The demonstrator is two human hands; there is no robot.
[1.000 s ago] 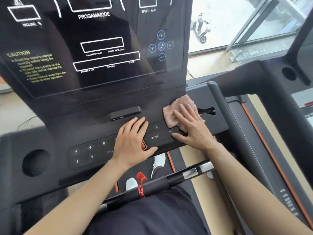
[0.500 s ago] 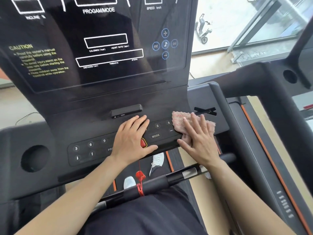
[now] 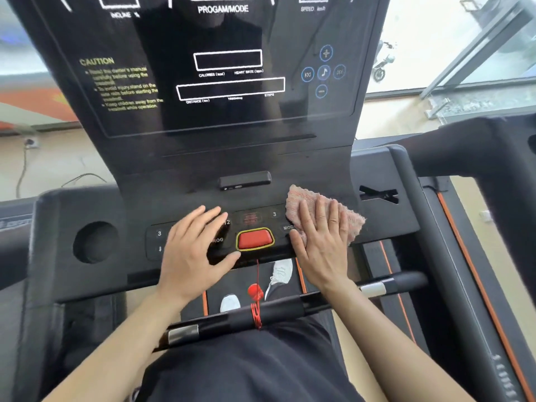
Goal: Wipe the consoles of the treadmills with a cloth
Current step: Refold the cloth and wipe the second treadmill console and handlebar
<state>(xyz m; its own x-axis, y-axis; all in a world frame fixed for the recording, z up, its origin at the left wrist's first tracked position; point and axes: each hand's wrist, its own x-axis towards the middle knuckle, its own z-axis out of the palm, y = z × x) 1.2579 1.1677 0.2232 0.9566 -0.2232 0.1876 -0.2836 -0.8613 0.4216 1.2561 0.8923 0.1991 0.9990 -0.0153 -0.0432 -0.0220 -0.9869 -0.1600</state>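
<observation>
A black treadmill console [image 3: 232, 158] fills the view, with a dark display above and a button panel below. A pink cloth [image 3: 355, 220] lies on the right part of the button panel. My right hand [image 3: 322, 245] presses flat on the cloth, fingers spread, covering most of it. My left hand [image 3: 197, 250] rests flat and empty on the left part of the button panel, fingers apart. Between the two hands the red stop button [image 3: 255, 239] with a yellow rim is uncovered.
A round cup holder [image 3: 94, 242] sits left of the buttons. A black handlebar [image 3: 278, 311] with a red cord [image 3: 256, 297] crosses below my hands. A second treadmill's frame [image 3: 493, 158] stands at the right. A window and tan floor lie behind.
My left hand slid left along the button panel, uncovering the red stop button. My right hand moved the cloth down and left over the right-hand buttons. The view shifted right.
</observation>
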